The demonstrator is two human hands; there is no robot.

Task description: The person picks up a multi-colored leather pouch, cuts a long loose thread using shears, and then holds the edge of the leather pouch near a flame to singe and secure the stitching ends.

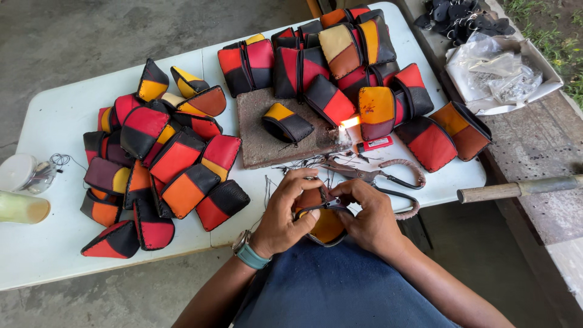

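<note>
Gripping a small orange-and-black leather pouch (325,223) between them, both hands sit at the near edge of the white counter (54,243), at about 6 o'clock in the view. The left hand (286,212), with a teal watch (248,252) on its wrist, curls its fingers round the pouch's left side; the right hand (367,215) closes on the right side, thumb and fingertips pinching the top edge.

Just beyond the hands, toward 12 o'clock, pliers (382,176) with cord-wrapped handles lie among loose thread ends. Past them a rough brown slab (267,136) carries one yellow-and-black pouch (287,123), and a small flame (349,121) burns at the slab's right edge, beside a red lighter (376,144).

At 9 to 10 o'clock a heap of red, orange and black pouches (164,158) covers the counter; a second heap (346,61) spreads from 12 to 2 o'clock. At far 9 o'clock stands a clear container (24,173). At 3 o'clock a wooden handle (516,189) rests on a bench.
</note>
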